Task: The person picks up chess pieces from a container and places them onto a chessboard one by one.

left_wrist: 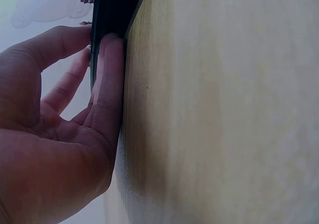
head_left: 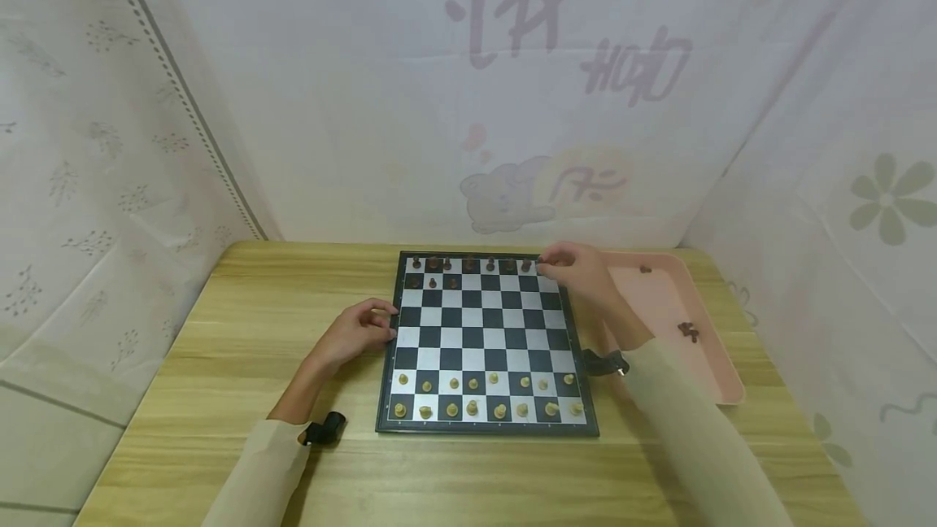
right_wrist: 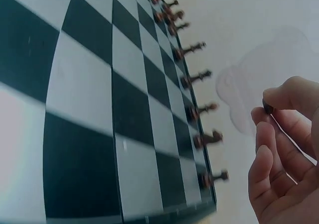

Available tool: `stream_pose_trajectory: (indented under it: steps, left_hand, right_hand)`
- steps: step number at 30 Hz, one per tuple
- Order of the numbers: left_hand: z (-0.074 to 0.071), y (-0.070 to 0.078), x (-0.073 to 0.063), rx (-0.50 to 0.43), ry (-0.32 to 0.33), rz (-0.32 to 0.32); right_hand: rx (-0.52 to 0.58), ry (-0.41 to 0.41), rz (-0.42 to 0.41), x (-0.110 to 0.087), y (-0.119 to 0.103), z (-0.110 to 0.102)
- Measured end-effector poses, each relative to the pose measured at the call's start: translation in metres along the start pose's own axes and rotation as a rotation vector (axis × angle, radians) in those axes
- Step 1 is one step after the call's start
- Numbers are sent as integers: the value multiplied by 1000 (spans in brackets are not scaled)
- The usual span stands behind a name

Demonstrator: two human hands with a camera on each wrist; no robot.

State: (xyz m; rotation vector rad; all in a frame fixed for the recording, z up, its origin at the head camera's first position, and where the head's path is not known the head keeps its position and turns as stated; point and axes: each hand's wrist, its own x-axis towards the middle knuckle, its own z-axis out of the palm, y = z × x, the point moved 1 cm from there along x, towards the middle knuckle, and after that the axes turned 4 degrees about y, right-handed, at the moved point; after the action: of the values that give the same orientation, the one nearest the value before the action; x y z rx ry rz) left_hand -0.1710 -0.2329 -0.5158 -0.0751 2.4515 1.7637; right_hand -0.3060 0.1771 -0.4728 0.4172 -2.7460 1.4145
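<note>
Right hand at the far right corner of the chessboard, a dark piece pinched in its fingertips.

The right hand (head_left: 578, 271) hovers over the back row of dark pieces (head_left: 468, 264), its grip closed around a small dark piece (right_wrist: 267, 107) held between thumb and forefinger; the piece's shape is too hidden to name. The board's (head_left: 483, 340) far right corner lies just below and left of that grip, nearer this hand than the other. The left hand (head_left: 359, 330) rests on the wooden surface (head_left: 220, 364), straight fingers pressed against the board's left edge, holding nothing. More dark pieces lie in the pink tray (head_left: 721, 381) to the right.
</note>
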Motion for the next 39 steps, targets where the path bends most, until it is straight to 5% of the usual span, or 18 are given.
stream_pose_trajectory:
  steps: [14, 23, 39]
  left_hand:
    - [1, -2, 2, -28, 1, -25]
    - [1, -2, 3, -40, -3, -35]
    - [2, -3, 5, -60, -7, -33]
  right_hand:
    - [-34, -91, -54, 8, -36, 51]
    - [-84, -112, -131, 17, -40, 79]
    - [-273, -144, -166, 21, -49, 101]
